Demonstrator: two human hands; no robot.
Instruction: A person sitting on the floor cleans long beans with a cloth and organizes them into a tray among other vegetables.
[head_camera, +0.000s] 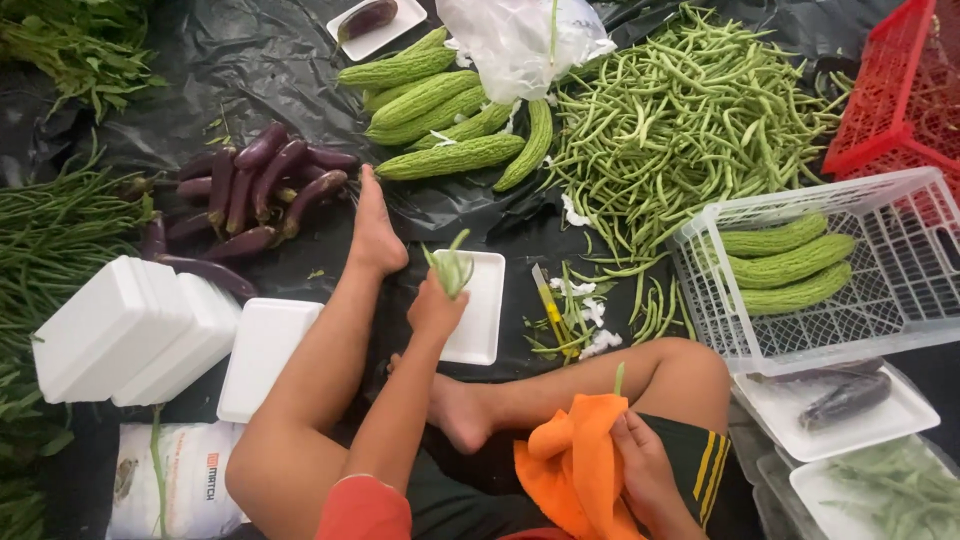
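Observation:
I sit on black plastic sheeting with my legs crossed. My left hand (437, 305) grips a small bunch of green beans (452, 266) above a white foam tray (482, 312). Down by my right knee, my right hand (640, 462) clutches an orange cloth (575, 470), and one green bean (619, 379) sticks up just above it. A yellow utility knife (552, 312) lies to the right of the tray among bean trimmings.
A large pile of green beans (690, 120) lies ahead right, bitter gourds (440, 120) ahead, eggplants (255, 190) to the left. White crate (900, 300) holds gourds; red crate (900, 90) behind it. Stacked foam trays (130, 330) left; packed trays (850, 420) right.

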